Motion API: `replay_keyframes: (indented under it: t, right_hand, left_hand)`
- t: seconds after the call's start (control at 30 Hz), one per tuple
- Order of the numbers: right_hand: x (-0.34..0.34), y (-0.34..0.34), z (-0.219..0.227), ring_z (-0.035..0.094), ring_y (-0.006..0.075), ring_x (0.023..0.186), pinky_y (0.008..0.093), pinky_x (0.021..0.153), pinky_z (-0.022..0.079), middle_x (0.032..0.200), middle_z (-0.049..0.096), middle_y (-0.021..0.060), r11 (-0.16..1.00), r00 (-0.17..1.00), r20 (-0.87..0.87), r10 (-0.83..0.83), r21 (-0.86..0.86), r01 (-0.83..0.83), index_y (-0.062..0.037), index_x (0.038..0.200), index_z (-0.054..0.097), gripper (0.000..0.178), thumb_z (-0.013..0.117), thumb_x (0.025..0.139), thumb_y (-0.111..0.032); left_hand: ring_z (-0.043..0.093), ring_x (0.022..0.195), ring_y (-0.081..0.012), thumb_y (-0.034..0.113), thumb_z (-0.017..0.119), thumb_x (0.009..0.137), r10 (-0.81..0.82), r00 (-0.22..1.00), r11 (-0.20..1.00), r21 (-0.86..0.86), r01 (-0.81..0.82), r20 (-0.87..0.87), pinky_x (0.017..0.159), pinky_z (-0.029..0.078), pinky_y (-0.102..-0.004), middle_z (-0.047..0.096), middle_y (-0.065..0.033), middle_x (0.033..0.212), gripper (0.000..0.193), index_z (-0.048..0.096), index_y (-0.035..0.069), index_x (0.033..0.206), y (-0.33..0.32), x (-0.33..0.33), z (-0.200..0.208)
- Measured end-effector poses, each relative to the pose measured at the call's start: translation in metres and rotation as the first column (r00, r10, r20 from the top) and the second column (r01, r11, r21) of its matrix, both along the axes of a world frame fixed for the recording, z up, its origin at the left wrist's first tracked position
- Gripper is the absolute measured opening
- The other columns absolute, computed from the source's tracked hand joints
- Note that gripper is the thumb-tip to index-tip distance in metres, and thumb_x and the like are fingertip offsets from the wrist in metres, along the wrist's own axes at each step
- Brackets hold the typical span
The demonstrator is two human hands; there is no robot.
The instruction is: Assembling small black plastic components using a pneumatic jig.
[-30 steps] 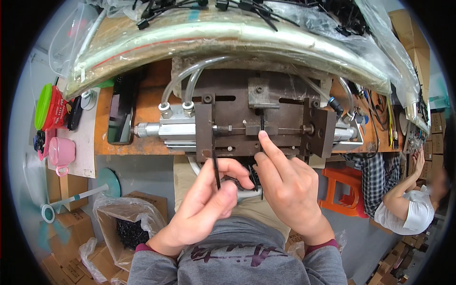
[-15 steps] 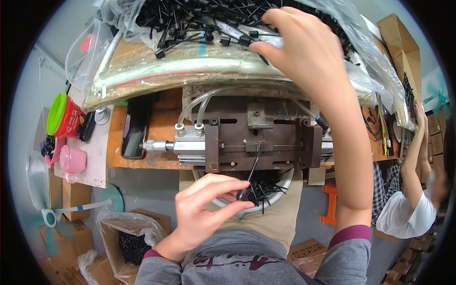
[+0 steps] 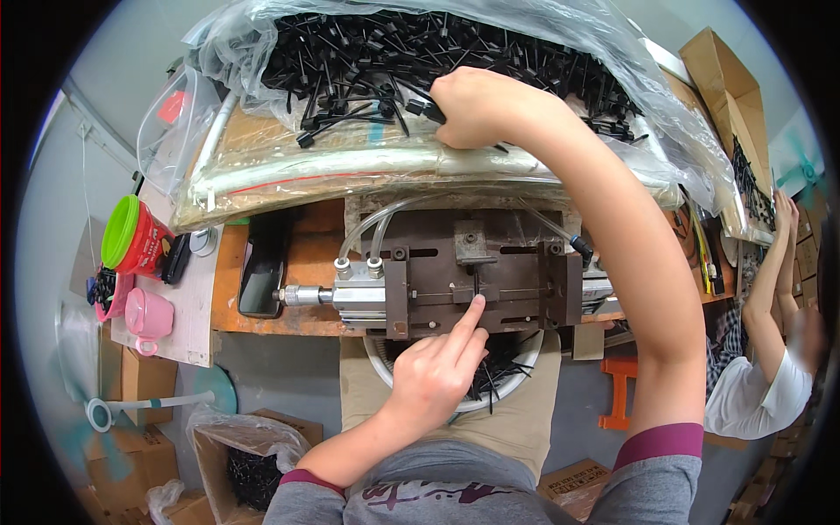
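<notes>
My left hand [image 3: 437, 372] points its index finger at the slot in the middle of a dark metal fixture [image 3: 429, 311]; its other fingers curl in and no held part shows. By the fingertip a short black piece [image 3: 477, 284] stands in the slot. My right hand [image 3: 481, 109] is closed at the near side of a heap of black cable ties [image 3: 350, 61] with blocky heads. A black cable tie [image 3: 423, 107] sticks out from its fingers, which are partly hidden. Below the fixture, a white bucket [image 3: 532, 359] holds several thin black pieces.
Clear plastic film [image 3: 306, 179] lines the heap's tray. Air cylinders [image 3: 359, 293] with clear hoses flank the fixture. A black phone [image 3: 260, 276], a pink cup [image 3: 149, 313] and a red tub [image 3: 140, 241] stand left. Another person [image 3: 761, 385] works at far right.
My left hand has let go of the black cable tie it pinched and moved up to the fixture, index finger out. My right hand has moved left and closed at the heap. The view has shifted.
</notes>
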State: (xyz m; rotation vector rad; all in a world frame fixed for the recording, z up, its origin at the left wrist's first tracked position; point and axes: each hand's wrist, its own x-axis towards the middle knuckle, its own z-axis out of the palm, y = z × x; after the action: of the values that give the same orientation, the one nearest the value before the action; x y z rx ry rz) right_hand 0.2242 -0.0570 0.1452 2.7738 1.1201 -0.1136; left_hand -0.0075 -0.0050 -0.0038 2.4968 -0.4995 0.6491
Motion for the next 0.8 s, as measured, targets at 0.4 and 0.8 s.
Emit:
replay_keyframes:
  t: [0.4,0.8]
  right_hand:
    - [-0.035,-0.089,0.014,0.056,0.0057,0.062,0.0214,0.056,0.045,0.079,0.066,0.0029,0.308,0.899,-0.371,0.234,0.905,0.293,-0.003,0.093,0.067,0.028,0.072,0.084,-0.029]
    - [-0.158,-0.111,-0.105,0.052,0.0183,0.065,0.0269,0.053,0.044,0.094,0.064,0.0179,0.68,0.696,0.656,0.29,0.371,-0.633,0.0015,0.091,0.063,0.022,0.064,0.073,-0.011]
  left_hand:
    - [0.061,0.054,-0.017,0.013,0.079,0.066,-0.014,1.0,1.0,0.012,0.014,-0.009,0.052,0.049,-0.0254,0.064,-0.0134,0.121,0.026,0.064,0.006,0.086,0.002,0.007,0.002]
    - [0.066,0.077,-0.0143,-0.001,0.086,0.062,-0.311,0.941,0.618,-0.781,0.092,-0.136,0.062,0.056,-0.0231,0.064,-0.0112,0.095,0.048,0.066,-0.004,0.105,0.016,-0.013,0.043]
